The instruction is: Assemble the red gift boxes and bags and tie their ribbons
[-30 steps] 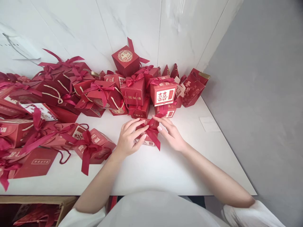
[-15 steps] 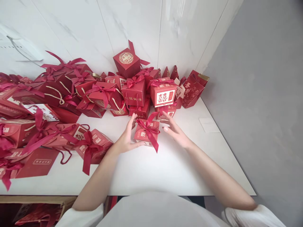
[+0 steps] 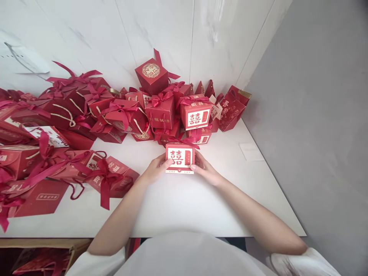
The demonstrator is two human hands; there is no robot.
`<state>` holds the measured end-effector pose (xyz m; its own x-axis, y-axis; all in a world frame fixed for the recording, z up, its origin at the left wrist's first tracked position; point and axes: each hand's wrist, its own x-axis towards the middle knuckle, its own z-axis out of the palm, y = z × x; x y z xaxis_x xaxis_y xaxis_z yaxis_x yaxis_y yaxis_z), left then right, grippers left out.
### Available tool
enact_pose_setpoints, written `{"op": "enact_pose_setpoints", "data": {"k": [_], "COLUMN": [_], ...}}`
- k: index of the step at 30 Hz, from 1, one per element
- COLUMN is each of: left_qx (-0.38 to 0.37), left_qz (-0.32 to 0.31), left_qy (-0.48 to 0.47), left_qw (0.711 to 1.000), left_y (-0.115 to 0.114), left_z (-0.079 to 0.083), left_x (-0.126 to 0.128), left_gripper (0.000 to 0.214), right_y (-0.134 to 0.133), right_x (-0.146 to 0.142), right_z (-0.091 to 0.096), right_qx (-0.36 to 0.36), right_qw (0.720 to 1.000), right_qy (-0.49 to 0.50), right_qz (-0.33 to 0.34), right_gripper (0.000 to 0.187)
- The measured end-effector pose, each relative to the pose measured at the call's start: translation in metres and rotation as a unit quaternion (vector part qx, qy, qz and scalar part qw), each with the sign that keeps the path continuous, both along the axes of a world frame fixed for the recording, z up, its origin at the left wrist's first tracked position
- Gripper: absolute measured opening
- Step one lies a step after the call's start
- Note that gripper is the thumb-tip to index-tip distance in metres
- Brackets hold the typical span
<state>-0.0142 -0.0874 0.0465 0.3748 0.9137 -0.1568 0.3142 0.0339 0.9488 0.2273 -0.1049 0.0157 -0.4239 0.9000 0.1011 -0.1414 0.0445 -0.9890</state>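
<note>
A small red gift box (image 3: pixel 180 158) with a white panel, a red double character and a ribbon bow on top is held between my two hands. Its printed front faces me, and the bow lies tilted away at the back. My left hand (image 3: pixel 157 167) grips the left side, thumb on the front face. On the right side, my right hand (image 3: pixel 204 168) does the same, its thumb near the lower right corner. The other fingers are partly hidden behind the box. Just beyond it stands a similar box (image 3: pixel 195 117) stacked on another.
Many red gift boxes with ribbons and rope handles crowd the back and left of the white table (image 3: pixel 201 214). A red bag (image 3: pixel 231 109) stands at the back right, against the wall. A cardboard carton (image 3: pixel 77 245) with red items sits below the table's left front edge.
Both hands have closed in on the gift box from either side. It has tipped back, so the front panel shows now instead of the bow-topped lid.
</note>
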Motion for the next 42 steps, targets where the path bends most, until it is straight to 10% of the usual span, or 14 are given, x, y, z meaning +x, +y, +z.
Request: {"op": "enact_pose_setpoints", "data": {"k": [6, 13, 18, 29, 37, 42], "left_qx": [-0.097, -0.206, -0.238, -0.011, 0.066, 0.081], "left_qz": [0.058, 0.061, 0.029, -0.103, 0.034, -0.069], "left_qy": [-0.074, -0.18, -0.187, -0.202, -0.075, -0.05], "left_qw": [0.991, 0.96, 0.953, 0.974, 0.994, 0.993], "left_y": [0.001, 0.003, 0.004, -0.013, 0.017, 0.008], "left_z": [-0.003, 0.0, -0.005, 0.009, -0.008, 0.004], "left_x": [0.005, 0.001, -0.004, -0.004, -0.029, -0.034], "left_gripper": [0.07, 0.061, 0.063, 0.122, 0.082, 0.101], "right_y": [-0.008, -0.017, -0.016, -0.022, -0.012, -0.009], "right_x": [0.0, -0.001, 0.002, 0.007, 0.009, 0.007], "right_z": [-0.002, -0.003, -0.001, 0.009, -0.002, -0.007], "right_qx": [0.008, 0.218, 0.244, 0.235, 0.11, 0.127], "right_qw": [0.999, 0.966, 0.953, 0.963, 0.957, 0.987], "right_qy": [-0.005, -0.097, -0.138, -0.06, -0.014, -0.06], "right_qz": [-0.045, -0.101, -0.114, -0.115, -0.268, -0.082], "right_gripper": [0.081, 0.074, 0.074, 0.047, 0.031, 0.069]}}
